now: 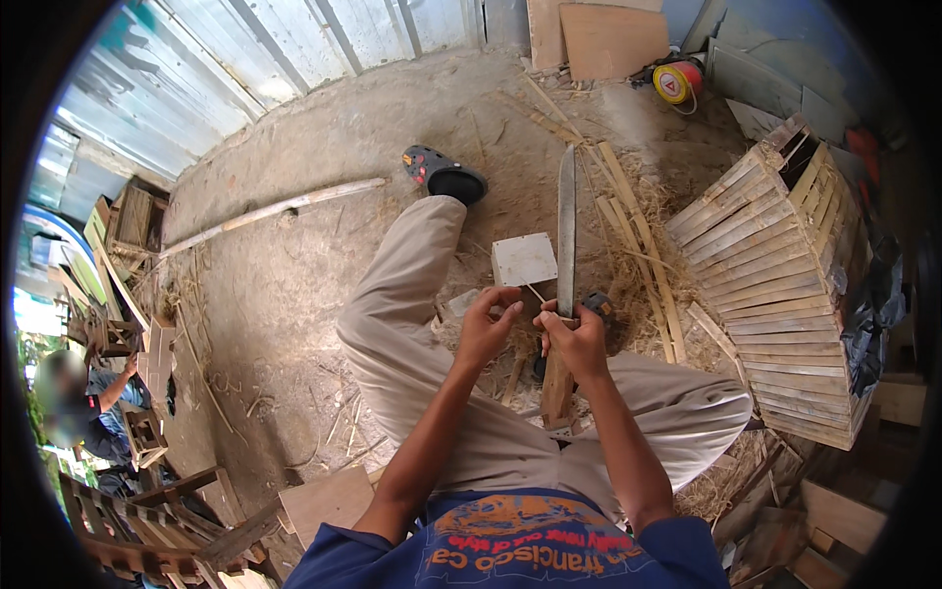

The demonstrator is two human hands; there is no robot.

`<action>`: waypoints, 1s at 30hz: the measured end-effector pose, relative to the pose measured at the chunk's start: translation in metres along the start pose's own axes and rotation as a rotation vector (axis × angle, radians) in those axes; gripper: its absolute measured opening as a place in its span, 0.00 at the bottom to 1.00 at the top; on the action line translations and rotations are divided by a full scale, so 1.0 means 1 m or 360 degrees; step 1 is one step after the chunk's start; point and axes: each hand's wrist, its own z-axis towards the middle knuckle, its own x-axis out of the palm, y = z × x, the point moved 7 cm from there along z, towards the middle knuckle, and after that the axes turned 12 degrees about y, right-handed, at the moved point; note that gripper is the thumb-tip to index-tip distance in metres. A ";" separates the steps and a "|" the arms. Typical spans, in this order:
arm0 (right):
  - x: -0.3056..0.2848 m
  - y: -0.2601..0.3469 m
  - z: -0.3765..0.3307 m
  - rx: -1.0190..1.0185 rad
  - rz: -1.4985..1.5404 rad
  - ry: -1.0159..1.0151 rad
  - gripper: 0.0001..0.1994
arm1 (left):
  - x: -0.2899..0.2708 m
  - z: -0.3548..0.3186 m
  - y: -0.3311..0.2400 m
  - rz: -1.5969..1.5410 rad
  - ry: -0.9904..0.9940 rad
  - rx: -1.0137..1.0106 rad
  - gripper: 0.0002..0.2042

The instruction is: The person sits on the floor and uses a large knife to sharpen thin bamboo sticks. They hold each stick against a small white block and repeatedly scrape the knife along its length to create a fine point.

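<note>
So the person sat low on the ground with both knees spread, and the work was happening right between the legs. The right hand (579, 339) was closed around the handle end of a long machete (566, 226), blade pointing up and away from the body. The left hand (488, 329) was pinched shut on a thin sliver of wood (535, 292) that ran across to the blade — looked like shaving or splitting a slim stick. Under the right hand stood an upright chunk of wood (556, 388), which I'd guess served as a chopping block.

As for progress, my read was somewhere mid-way: a fair heap of shavings and straw-like scraps (638, 294) already lay around the feet, and a bundle of long split slats (628, 226) sat just right of the blade, so a lot had been cut. The piece in hand wasn't done, though.

Room-wise it was tight on the right — a big slatted wooden crate (775, 285) crowded that side near the knee, so swinging that way looked cramped. A small white square board (523, 258) lay just beyond the hands. To the left the dirt floor (294, 285) was more open, with a long pole (275, 208) lying well off and a clog-style shoe (442, 175) on the outstretched foot. Farther back there was corrugated metal wall (245, 69), plywood sheets (608, 37) and a yellow-red reel (677, 80). Another person (93, 402) crouched at the far left by more crates, well apart.
</note>
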 end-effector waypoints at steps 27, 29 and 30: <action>-0.004 -0.075 0.016 -0.0126 -0.1233 -0.0288 0.20 | -0.046 0.055 -0.039 0.0877 -0.0283 0.0460 0.03; 0.007 -0.091 0.021 -0.0159 -0.1191 -0.0227 0.19 | -0.039 0.052 -0.040 0.0881 -0.0228 0.0461 0.03; 0.008 -0.099 0.021 -0.0097 -0.1165 -0.0245 0.19 | -0.037 0.048 -0.040 0.0890 -0.0213 0.0438 0.03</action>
